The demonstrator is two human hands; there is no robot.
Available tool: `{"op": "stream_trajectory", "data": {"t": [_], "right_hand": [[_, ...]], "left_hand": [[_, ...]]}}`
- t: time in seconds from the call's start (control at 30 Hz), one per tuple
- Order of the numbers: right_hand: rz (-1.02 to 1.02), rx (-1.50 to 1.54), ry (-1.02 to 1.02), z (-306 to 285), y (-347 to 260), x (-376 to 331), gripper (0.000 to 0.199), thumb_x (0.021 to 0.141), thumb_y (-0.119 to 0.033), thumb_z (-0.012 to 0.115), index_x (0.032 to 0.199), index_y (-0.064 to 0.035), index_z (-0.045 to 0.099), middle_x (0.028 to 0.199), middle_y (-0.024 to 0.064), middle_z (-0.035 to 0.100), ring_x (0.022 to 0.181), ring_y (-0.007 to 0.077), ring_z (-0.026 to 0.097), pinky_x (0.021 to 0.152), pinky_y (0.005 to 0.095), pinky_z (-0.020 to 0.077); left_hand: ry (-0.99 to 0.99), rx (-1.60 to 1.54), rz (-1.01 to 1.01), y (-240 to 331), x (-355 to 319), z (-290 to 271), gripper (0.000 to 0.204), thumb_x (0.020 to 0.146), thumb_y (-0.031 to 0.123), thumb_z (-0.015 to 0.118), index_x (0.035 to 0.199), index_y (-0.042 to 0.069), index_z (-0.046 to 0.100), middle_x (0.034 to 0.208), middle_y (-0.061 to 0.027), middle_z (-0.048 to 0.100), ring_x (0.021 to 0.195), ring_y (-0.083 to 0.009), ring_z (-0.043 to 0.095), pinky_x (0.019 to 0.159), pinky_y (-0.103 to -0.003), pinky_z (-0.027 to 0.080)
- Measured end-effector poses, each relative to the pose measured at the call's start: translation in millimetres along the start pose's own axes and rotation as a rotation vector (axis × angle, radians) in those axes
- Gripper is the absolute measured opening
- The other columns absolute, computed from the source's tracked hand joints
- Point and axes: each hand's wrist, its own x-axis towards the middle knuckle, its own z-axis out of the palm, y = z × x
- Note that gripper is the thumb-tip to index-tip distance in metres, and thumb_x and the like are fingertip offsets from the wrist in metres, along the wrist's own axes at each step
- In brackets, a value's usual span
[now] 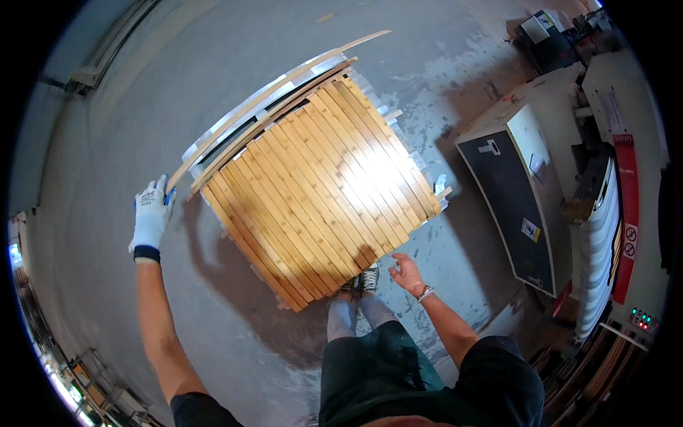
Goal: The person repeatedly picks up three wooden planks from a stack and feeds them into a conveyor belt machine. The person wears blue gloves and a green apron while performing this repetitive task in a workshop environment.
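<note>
In front of me lies a stack topped with glossy honey-coloured bamboo slats [299, 192], side by side. My left hand [151, 217], in a white glove with a dark cuff, is at the near-left end of a long thin wooden strip [284, 84]. Its fingers and thumb close round that end. The strip slants along the stack's far side, and its other end sticks out past the far corner. My right hand [408, 275] is bare, with fingers apart and seemingly nothing in them, close to the stack's near right edge.
Another strip [270, 122] lies along the stack's far edge, beside a pale metallic-looking edge [220, 134]. Right of the stack stands a box-shaped machine housing [512, 192] with a dark panel. Behind it is a ribbed silvery hose [599, 249]. My shoes [370, 279] are at the stack's near edge.
</note>
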Motion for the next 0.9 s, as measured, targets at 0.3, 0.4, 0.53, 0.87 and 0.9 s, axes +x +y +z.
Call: {"op": "stream_trajectory", "data": {"t": [0.3,0.4,0.53,0.87,0.9], "right_hand": [[0.391,0.424,-0.300,61,91,-75,0.041,0.087,-0.015,0.074,0.122,0.0019,0.062,0.108,0.0167,0.071,0.092,0.0251,0.069,0.078,0.0391,0.0564],[0.547,1.258,-0.289,64,139,-108,0.038,0.088,-0.016,0.076,0.119,0.0028,0.064,0.102,0.0136,0.072,0.084,0.0224,0.069,0.074,0.0376,0.0558],[0.462,0.381,-0.213,13,171,-137,0.030,0.091,-0.017,0.073,0.115,0.0013,0.065,0.095,0.0100,0.071,0.078,0.0186,0.067,0.064,0.0339,0.0543],[0.342,0.264,0.148,-130,261,130,0.059,0.093,-0.053,0.065,0.099,0.0051,0.072,0.093,0.0220,0.073,0.088,0.0318,0.068,0.079,0.0438,0.0525],[0.276,0.321,0.197,-136,262,164,0.062,0.092,-0.057,0.063,0.096,0.0042,0.072,0.095,0.0260,0.073,0.093,0.0389,0.069,0.082,0.0478,0.0510]], "left_hand": [[-0.471,-0.105,-0.016,128,-97,161,0.071,0.102,0.049,0.050,0.156,0.006,0.036,0.159,-0.0216,0.038,0.145,-0.0408,0.038,0.116,-0.056,0.031],[-0.513,-0.440,0.146,200,-181,198,0.056,0.098,0.046,0.058,0.137,0.006,0.059,0.137,-0.0177,0.059,0.123,-0.0332,0.059,0.106,-0.042,0.046],[-0.680,-0.468,0.365,272,-267,212,0.049,0.099,0.046,0.057,0.133,0.011,0.060,0.136,-0.0184,0.059,0.120,-0.0354,0.061,0.101,-0.045,0.048],[-0.795,-0.627,0.009,361,-339,167,0.055,0.099,0.048,0.059,0.135,0.007,0.060,0.132,-0.0217,0.063,0.122,-0.0365,0.062,0.101,-0.042,0.049],[-0.832,-0.682,-0.179,371,-344,158,0.054,0.099,0.048,0.059,0.134,0.007,0.061,0.130,-0.0225,0.064,0.121,-0.0372,0.062,0.101,-0.042,0.049]]}}
